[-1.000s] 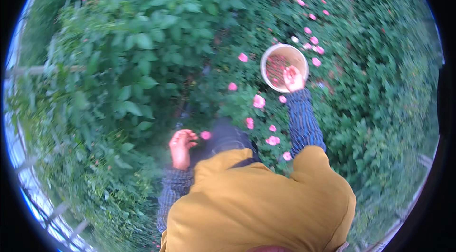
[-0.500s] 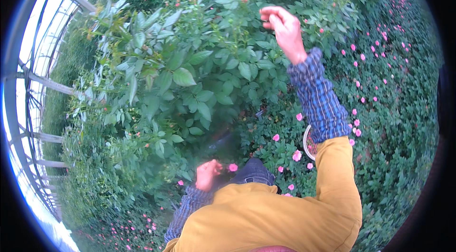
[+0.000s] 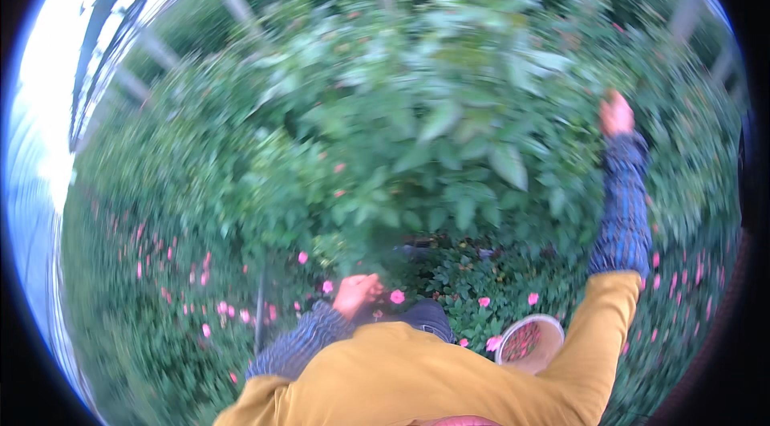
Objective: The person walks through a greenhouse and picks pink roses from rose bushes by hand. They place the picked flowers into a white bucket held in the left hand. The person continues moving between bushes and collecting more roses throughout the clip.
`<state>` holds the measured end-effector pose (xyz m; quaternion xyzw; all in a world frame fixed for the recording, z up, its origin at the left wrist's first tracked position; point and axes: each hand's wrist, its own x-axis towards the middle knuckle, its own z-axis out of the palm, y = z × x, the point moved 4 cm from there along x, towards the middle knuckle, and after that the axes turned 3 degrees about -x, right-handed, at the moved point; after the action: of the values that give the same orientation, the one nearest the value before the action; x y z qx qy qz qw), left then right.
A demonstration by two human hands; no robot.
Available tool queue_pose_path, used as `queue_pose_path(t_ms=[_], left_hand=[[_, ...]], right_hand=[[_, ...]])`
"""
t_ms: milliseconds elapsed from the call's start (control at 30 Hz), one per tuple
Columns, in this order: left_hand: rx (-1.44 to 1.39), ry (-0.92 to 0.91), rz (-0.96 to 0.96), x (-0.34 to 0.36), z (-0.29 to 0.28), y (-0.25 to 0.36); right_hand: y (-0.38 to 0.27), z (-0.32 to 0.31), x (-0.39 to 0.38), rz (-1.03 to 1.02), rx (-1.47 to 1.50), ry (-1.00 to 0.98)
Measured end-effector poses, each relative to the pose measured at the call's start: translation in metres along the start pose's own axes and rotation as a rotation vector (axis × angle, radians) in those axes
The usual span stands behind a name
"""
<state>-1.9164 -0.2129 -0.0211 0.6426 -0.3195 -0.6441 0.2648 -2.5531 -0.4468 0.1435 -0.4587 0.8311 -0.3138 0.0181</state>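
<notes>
Right hand (image 3: pixel 617 114) has shifted from over the middle of the bush (image 3: pixel 507 163) to its right side, arm now stretched out; the view has swung too, so some of the shift may be the camera's. Bucket (image 3: pixel 549 346), half hidden by the sleeve half a second ago, now shows most of its mouth. Consequence, as judged: reaching is now at the foliage, well apart from the bucket. Right fingers look curled inward among leaves; blur hides their opening, and whether they grip anything cannot be told. Left hand (image 3: pixel 358 294) hangs low, fingers loosely bent, just beside a pink flower (image 3: pixel 397 296); any hold cannot be told. Bucket sits right of the legs, mouth facing up, reddish bits (image 3: pixel 521 340) inside; its long axis seems roughly upright, exact lean unclear. Bush shoots run mostly up and outward, no single axis.
</notes>
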Motion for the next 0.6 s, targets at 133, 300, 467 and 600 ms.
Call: queue_pose_path(t_ms=[133,300,467,600], left_hand=[[0.012,0.011,-0.074,0.001,-0.004,0.001],[-0.052,-0.063,-0.028,0.009,-0.005,0.003],[-0.031,-0.148,-0.007,0.024,-0.01,0.003],[0.007,-0.198,0.065,0.025,-0.029,0.012]], right_hand=[[0.03,0.007,0.018,-0.12,-0.127,0.084],[0.051,0.012,0.021,-0.13,0.17,0.003],[0.056,0.009,0.011,-0.123,0.341,-0.166],[0.079,0.012,0.014,-0.225,0.547,-0.237]])
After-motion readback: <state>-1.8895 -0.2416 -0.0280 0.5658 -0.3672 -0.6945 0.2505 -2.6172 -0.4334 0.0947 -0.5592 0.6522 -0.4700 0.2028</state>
